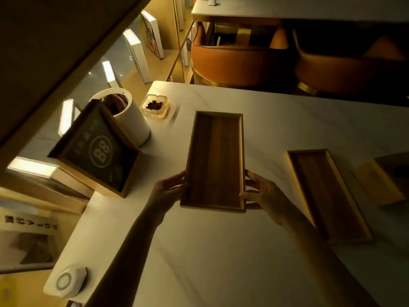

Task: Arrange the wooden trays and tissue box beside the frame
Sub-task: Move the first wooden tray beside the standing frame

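Above the pale counter [221,251], both hands, left hand [164,192] and right hand [262,197], gripped a wooden tray [214,160] by its long sides, beside the frame [99,149]; a second tray [327,193] lay right.

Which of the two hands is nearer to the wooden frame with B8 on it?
Left. The left hand grips the held tray's left edge, beside the frame; the right hand is across the tray.
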A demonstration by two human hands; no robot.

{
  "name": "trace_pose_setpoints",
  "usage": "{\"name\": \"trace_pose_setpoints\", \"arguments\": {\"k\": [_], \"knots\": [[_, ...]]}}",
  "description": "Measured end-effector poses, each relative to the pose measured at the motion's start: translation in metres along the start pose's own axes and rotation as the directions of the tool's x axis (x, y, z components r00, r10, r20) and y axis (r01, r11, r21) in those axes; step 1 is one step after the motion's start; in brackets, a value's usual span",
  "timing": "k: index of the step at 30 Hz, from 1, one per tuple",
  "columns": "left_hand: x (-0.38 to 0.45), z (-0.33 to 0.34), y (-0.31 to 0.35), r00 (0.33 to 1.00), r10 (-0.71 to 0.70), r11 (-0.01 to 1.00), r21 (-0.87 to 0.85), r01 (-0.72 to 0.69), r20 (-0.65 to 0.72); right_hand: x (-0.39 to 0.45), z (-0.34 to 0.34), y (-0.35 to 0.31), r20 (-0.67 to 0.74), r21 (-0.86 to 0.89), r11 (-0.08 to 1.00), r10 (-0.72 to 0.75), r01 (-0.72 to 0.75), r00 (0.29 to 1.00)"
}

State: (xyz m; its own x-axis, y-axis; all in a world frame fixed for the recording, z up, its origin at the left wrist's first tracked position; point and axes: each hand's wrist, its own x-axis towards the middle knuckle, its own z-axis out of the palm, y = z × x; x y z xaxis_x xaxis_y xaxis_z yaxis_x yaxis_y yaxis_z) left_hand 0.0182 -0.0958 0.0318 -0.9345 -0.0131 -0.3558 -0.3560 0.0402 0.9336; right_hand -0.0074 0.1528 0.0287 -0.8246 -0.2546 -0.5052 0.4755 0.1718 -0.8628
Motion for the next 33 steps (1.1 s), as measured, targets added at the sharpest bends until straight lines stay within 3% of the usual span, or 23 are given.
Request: {"name": "trace_pose_setpoints", "arguments": {"k": [8, 14, 23, 33], "knots": [[0.003, -0.079, -0.006, 0.998, -0.031, 0.997, 0.068, 0.035, -0.061, 0.036, 0.077, -0.011, 0.038, -0.053, 0.999, -0.008, 0.010, 0.999], [0.013, -0.109, -0.019, 0.977, -0.083, 0.981, 0.158, 0.115, -0.198, 0.059, 0.118, -0.006, 0.030, -0.073, 0.997, 0.020, -0.018, 0.999], [0.029, -0.124, -0.048, 0.946, -0.167, 0.970, 0.125, 0.208, -0.279, 0.086, 0.139, 0.002, 0.115, -0.035, 0.994, 0.109, -0.106, 0.987], [0.033, -0.115, -0.062, 0.931, -0.141, 0.974, 0.122, 0.192, -0.337, 0.101, 0.136, 0.008, 0.125, -0.087, 0.980, 0.188, -0.178, 0.974]]}}
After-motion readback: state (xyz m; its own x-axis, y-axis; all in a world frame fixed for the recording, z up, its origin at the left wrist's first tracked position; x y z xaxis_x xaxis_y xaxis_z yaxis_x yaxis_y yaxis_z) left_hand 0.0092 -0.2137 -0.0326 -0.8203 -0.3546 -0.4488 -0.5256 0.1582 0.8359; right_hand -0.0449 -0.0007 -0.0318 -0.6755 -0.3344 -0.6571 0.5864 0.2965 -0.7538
